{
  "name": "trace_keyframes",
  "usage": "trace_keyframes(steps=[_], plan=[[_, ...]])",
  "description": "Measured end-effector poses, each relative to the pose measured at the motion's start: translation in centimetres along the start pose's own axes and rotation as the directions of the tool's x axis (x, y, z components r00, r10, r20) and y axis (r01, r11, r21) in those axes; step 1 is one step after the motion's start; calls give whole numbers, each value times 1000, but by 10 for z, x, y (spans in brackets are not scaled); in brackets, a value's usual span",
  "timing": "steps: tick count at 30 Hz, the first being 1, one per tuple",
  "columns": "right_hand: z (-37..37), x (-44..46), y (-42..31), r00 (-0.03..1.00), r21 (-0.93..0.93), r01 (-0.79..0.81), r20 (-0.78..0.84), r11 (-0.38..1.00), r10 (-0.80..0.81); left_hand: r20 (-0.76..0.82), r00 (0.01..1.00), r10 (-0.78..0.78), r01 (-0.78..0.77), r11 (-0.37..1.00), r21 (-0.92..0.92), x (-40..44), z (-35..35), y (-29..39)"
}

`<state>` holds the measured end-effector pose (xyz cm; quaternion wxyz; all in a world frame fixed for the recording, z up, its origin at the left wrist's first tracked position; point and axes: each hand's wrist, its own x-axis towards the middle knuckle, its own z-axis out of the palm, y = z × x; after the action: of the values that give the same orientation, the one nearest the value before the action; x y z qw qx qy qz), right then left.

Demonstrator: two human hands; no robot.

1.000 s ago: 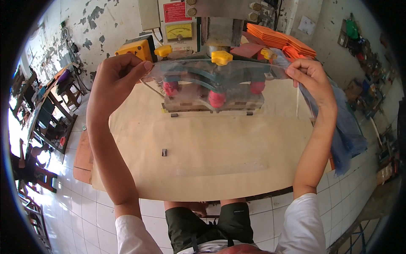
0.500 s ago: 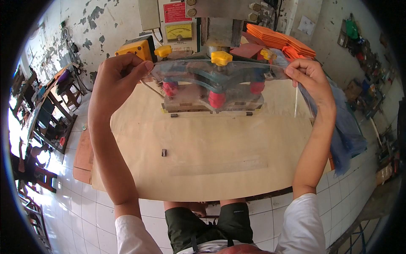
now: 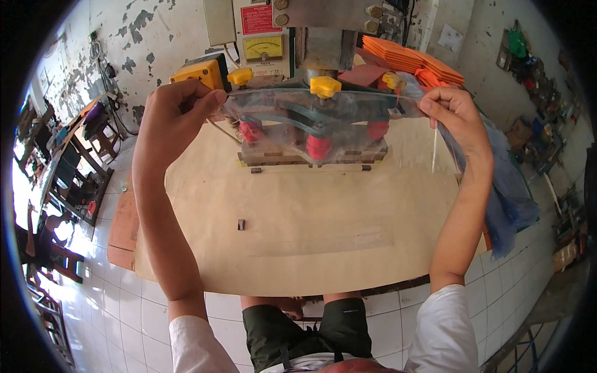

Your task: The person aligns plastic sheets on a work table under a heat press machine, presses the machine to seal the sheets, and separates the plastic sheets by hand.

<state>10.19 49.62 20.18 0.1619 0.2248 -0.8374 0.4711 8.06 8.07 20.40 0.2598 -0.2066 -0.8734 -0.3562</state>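
Observation:
A clear plastic sheet (image 3: 273, 105) is stretched between my two hands, its top edge roughly level. My left hand (image 3: 180, 115) pinches the left corner between thumb and fingers. At the right corner, my right hand (image 3: 453, 118) pinches it the same way. Through the film I see a press head (image 3: 314, 149) with red insulators (image 3: 318, 147); a yellow knob (image 3: 325, 87) stands just above the film's edge. The lower part of the sheet is hard to make out against the tan table cover (image 3: 311, 205).
A small dark block (image 3: 241, 224) lies on the table cover. Behind are a yellow-and-black box (image 3: 200, 73), a gauge (image 3: 263, 48) and stacked orange pieces (image 3: 413, 59). Bluish plastic film (image 3: 507, 193) hangs over the table's right side. A wooden stool (image 3: 99, 140) stands at left.
The upper edge of the plastic sheet sags slightly differently and its reflections have shifted. Both hands stay almost in the same place, still gripping the corners.

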Motion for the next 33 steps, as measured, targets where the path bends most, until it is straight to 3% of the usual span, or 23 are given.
trace_keyframes(steps=[28, 33], plan=[[-1, 2, 1, 1000, -4, 9, -19, 1000, -10, -124, 991, 58, -40, 989, 141, 0, 5, 9], [-3, -6, -10, 998, 20, -52, -40, 998, 52, -74, 996, 39, -40, 999, -11, -1, -3, 1]])
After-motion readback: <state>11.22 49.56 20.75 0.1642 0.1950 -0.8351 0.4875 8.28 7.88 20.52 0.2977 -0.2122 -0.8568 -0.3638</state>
